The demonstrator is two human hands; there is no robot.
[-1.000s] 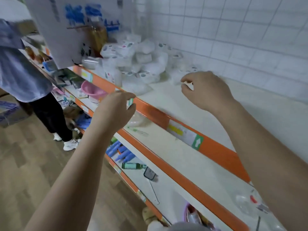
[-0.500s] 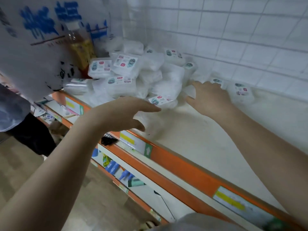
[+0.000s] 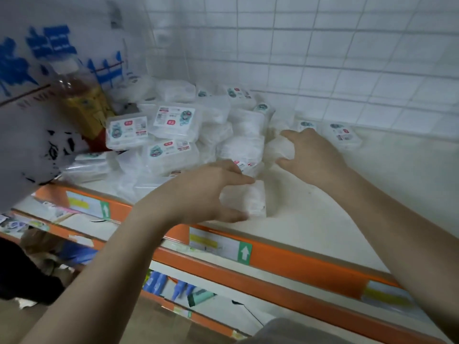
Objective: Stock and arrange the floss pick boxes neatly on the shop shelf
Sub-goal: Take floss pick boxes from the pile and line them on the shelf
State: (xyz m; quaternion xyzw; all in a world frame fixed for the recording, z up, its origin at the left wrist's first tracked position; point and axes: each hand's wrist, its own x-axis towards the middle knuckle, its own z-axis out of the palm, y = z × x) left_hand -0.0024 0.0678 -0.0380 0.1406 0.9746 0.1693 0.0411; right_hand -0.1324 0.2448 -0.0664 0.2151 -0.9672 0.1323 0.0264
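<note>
Only one view here, the head cam, looking down over both forearms at a white shop shelf [image 3: 335, 219] with an orange front edge [image 3: 298, 263].

The floss pick boxes [image 3: 173, 135] are dumped in a loose heap at the back left of that shelf, up against the white tiled wall [image 3: 323, 58]. They're clear plastic tubs with little printed labels, some flat, some tilted, lying over each other every which way. Two more boxes [image 3: 344, 135] sit apart from the heap, to the right, by the wall.

The left hand [image 3: 201, 192] is out near the front of the shelf with thumb and fingers spread wide around a box at the near edge of the heap [image 3: 244, 199]. Thumb is under it and fingers are over the top, but it's blurry enough that I can't tell if it's really clamped on yet.

The right hand [image 3: 313, 155] is further back and curls around another whitish box [image 3: 278, 150] on the right side of the heap. Looks like it's got hold of it. The two hands are apart, each at its own box.

A bottle with a yellow label [image 3: 84, 103] stands left of the heap, and a white plastic bag with blue print [image 3: 37, 95] hangs in front on the far left. White price tags with green arrows [image 3: 221, 245] are stuck on the orange edge. Lower shelves below hold some blue items [image 3: 159, 281], too blurred to make out.
</note>
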